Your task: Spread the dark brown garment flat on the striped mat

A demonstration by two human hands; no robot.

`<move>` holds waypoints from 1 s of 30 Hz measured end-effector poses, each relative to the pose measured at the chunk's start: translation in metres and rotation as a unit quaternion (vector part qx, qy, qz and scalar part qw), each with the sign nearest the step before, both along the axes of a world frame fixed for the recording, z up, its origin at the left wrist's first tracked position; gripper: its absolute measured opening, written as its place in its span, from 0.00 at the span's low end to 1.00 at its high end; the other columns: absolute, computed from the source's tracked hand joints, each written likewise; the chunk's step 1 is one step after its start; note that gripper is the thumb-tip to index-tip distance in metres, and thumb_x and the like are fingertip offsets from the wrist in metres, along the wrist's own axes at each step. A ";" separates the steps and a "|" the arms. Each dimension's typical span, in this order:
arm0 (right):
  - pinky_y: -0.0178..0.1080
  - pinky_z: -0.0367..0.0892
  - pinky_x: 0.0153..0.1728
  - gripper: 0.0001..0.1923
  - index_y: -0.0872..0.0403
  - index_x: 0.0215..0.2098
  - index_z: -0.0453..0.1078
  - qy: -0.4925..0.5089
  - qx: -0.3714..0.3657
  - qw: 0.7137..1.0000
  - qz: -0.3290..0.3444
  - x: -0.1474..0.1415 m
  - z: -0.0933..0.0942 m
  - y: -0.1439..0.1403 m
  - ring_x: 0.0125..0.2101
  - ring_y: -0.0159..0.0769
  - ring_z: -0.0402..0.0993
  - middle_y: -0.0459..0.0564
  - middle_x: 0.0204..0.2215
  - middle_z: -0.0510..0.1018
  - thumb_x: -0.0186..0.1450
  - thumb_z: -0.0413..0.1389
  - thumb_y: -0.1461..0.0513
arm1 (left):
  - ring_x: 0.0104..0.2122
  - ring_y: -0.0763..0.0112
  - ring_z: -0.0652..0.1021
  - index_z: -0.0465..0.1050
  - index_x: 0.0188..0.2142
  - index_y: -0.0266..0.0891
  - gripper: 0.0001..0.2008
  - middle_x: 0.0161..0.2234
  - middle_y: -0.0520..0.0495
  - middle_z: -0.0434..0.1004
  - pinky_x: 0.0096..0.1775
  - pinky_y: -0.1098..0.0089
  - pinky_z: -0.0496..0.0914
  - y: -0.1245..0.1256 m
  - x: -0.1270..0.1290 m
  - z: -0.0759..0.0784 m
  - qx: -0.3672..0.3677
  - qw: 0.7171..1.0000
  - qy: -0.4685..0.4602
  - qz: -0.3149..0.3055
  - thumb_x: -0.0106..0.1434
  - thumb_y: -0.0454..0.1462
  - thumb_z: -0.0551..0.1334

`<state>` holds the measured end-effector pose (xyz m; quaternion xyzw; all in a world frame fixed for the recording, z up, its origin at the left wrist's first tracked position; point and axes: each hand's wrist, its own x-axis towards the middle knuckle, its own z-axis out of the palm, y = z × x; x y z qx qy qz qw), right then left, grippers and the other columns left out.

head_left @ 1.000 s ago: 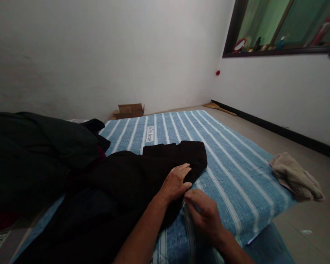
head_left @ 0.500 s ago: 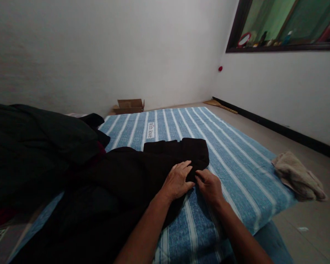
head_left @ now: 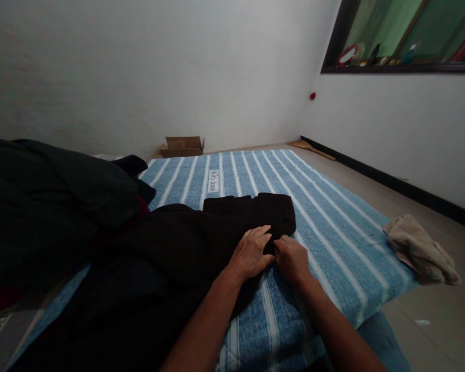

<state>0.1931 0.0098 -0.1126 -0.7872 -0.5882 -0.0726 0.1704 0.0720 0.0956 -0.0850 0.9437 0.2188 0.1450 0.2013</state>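
Note:
A black garment [head_left: 170, 232] of thick cloth lies spread over the bed, with a flat, squared end at its far right; its exact kind I cannot tell. My left hand [head_left: 251, 253] rests palm down on the cloth near that end, fingers stretched out. Close beside it on the right, my right hand [head_left: 292, 258] is closed in a pinch on the garment's right edge. Its fingertips are partly hidden against the dark cloth. Underneath is a blue bed cover [head_left: 325, 232] with white stripes.
A heap of dark clothes [head_left: 54, 206] lies at the left. A beige towel [head_left: 420, 248] hangs over the bed's right corner. Beyond the far edge stands an open cardboard box [head_left: 182, 147] by the wall. A broom-like object [head_left: 312, 149] lies on the floor.
My right hand has shifted slightly up and left along the garment's edge, its fingers more tightly curled. My left hand stays flat in nearly the same place.

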 end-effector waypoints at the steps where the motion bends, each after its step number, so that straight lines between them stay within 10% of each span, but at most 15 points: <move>1: 0.35 0.52 0.27 0.10 0.54 0.26 0.70 0.001 0.002 1.000 -0.002 0.000 -0.001 0.000 0.29 0.33 0.66 0.48 0.27 0.71 0.61 0.49 0.68 | 0.58 0.61 0.61 0.68 0.50 0.38 0.24 0.59 0.42 0.60 0.58 0.59 0.55 0.000 0.000 0.000 0.000 1.000 0.000 -0.001 0.52 0.36 0.63; 13: 0.33 0.61 0.30 0.09 0.54 0.24 0.70 0.286 0.115 0.950 0.043 0.023 0.008 -0.029 0.26 0.32 0.68 0.47 0.23 0.73 0.57 0.48 0.64 | 0.58 0.59 0.63 0.68 0.50 0.38 0.24 0.59 0.41 0.60 0.58 0.58 0.56 0.000 0.000 0.002 -0.009 1.000 -0.006 -0.001 0.52 0.37 0.64; 24: 0.33 0.58 0.28 0.07 0.54 0.18 0.62 0.442 -0.152 0.875 0.126 0.033 0.044 -0.132 0.24 0.30 0.63 0.43 0.19 0.66 0.54 0.49 0.63 | 0.57 0.59 0.64 0.69 0.50 0.37 0.25 0.59 0.42 0.61 0.57 0.58 0.56 0.001 0.001 0.003 -0.015 1.000 -0.008 0.005 0.51 0.38 0.65; 30: 0.32 0.52 0.21 0.11 0.53 0.15 0.53 0.384 -0.229 0.890 0.085 0.028 0.033 -0.164 0.20 0.28 0.56 0.42 0.16 0.61 0.51 0.51 0.62 | 0.57 0.60 0.64 0.69 0.50 0.35 0.26 0.58 0.40 0.63 0.58 0.60 0.56 0.001 0.001 0.004 -0.016 1.000 -0.013 0.005 0.51 0.38 0.65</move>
